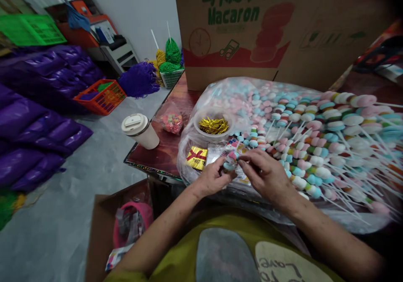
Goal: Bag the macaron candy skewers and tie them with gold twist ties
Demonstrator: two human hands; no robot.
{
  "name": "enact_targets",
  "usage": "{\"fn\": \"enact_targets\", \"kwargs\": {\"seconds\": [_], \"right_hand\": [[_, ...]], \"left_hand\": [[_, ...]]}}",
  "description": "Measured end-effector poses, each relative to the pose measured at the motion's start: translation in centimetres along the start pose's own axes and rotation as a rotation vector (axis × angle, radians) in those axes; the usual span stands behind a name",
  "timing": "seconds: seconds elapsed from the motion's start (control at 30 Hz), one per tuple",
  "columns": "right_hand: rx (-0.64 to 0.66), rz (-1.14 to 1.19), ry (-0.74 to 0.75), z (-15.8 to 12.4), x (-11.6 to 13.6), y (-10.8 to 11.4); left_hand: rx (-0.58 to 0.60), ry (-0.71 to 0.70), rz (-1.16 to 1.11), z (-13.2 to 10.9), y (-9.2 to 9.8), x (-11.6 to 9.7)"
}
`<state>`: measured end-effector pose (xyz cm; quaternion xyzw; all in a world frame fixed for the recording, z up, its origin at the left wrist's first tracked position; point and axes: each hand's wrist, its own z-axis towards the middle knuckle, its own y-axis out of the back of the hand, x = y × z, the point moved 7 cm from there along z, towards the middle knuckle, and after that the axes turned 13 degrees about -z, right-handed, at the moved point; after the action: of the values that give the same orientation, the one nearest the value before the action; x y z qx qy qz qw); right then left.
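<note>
My left hand is closed around a marshmallow skewer in a clear printed wrapper, in pale blue and pink. Its stick is hidden. My right hand pinches at the right side of this wrapper, thumb and forefinger together. Beneath both hands lie flat printed plastic bags on a clear plastic sheet. Beside my left hand is a gold packet marked "TWIST TE". Behind it stands a white bowl of gold twist ties. To the right of my right hand, many marshmallow skewers lie heaped, white sticks pointing right.
A lidded paper cup and a bag of pink candies stand on the table's left part. A large "Macaron" carton rises behind. Below left, an open carton holds a pink tub. Purple sacks fill the left.
</note>
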<state>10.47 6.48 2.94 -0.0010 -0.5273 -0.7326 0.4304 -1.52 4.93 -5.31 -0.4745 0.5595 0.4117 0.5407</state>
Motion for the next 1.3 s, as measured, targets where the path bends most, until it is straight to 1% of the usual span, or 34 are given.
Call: {"fn": "enact_targets", "kwargs": {"seconds": [0.1,0.17,0.2,0.27,0.33,0.4,0.43,0.47,0.5,0.57,0.6,0.63,0.73,0.8,0.87,0.97,1.0,1.07,1.13,1.2,1.23,1.27,1.3], "right_hand": [[-0.054,-0.004,0.074,-1.1,0.8,0.1],[-0.111,-0.018,0.097,-1.2,1.2,0.8],[-0.121,-0.008,0.111,-1.1,1.3,1.3],[-0.063,0.044,0.135,-0.6,1.5,2.2],[0.056,0.129,0.129,0.0,1.5,3.1],[0.132,0.257,0.072,0.3,1.0,4.1],[0.148,0.314,0.038,0.4,0.7,4.6],[0.137,0.349,-0.001,0.5,0.4,5.1],[0.096,0.354,-0.037,0.4,0.0,5.6],[-0.029,0.271,-0.076,0.2,-0.4,6.6],[-0.082,0.214,-0.059,0.1,-0.2,6.9],[-0.111,0.158,-0.011,0.0,0.2,7.0],[-0.087,0.029,0.222,-0.1,2.1,6.1],[-0.078,-0.015,0.313,-0.1,2.7,5.8],[-0.009,-0.03,0.346,0.0,2.7,5.6],[0.201,-0.007,0.39,-0.3,2.6,5.6],[0.244,0.021,0.387,-0.4,2.5,5.8],[0.263,0.128,0.326,-0.4,2.2,6.6],[0.213,0.318,0.206,-0.2,1.7,7.1],[0.138,0.491,0.068,-0.2,0.9,7.2],[0.102,0.507,0.014,-0.2,0.6,7.2],[0.079,0.466,-0.017,-0.3,0.5,7.0],[0.068,0.376,-0.023,-0.3,0.5,6.8]], "left_hand": [[0.044,-0.135,0.148,-0.3,-0.8,-1.6],[0.053,-0.179,0.172,-0.6,-1.0,-2.4],[0.059,-0.185,0.144,-0.7,-1.1,-2.8],[0.082,-0.153,0.04,-0.8,-1.2,-3.2],[0.123,-0.099,-0.024,-0.9,-1.3,-3.4],[0.153,-0.075,-0.003,-1.1,-1.3,-3.8],[0.151,-0.064,-0.004,-1.1,-1.2,-3.9],[0.144,-0.045,-0.043,-1.1,-1.0,-3.9],[0.136,-0.019,-0.121,-1.2,-0.8,-3.8],[0.148,0.048,-0.321,-1.3,-0.8,-3.4],[0.174,0.079,-0.404,-1.4,-1.0,-3.3],[0.205,0.102,-0.459,-1.5,-1.3,-3.2],[0.283,0.148,-0.531,-1.8,-1.9,-3.3],[0.33,0.182,-0.574,-2.1,-2.3,-3.3],[0.364,0.22,-0.613,-2.5,-2.6,-3.3],[0.366,0.244,-0.708,-2.6,-2.7,-3.3],[0.365,0.243,-0.745,-2.6,-2.8,-3.4],[0.375,0.245,-0.791,-2.4,-3.0,-3.4],[0.38,0.25,-0.79,-2.3,-3.4,-3.2],[0.334,0.245,-0.757,-2.0,-3.3,-2.9],[0.297,0.234,-0.732,-1.8,-3.2,-2.8],[0.261,0.22,-0.702,-1.7,-3.0,-2.8],[0.226,0.203,-0.668,-1.6,-2.8,-2.8]]}}
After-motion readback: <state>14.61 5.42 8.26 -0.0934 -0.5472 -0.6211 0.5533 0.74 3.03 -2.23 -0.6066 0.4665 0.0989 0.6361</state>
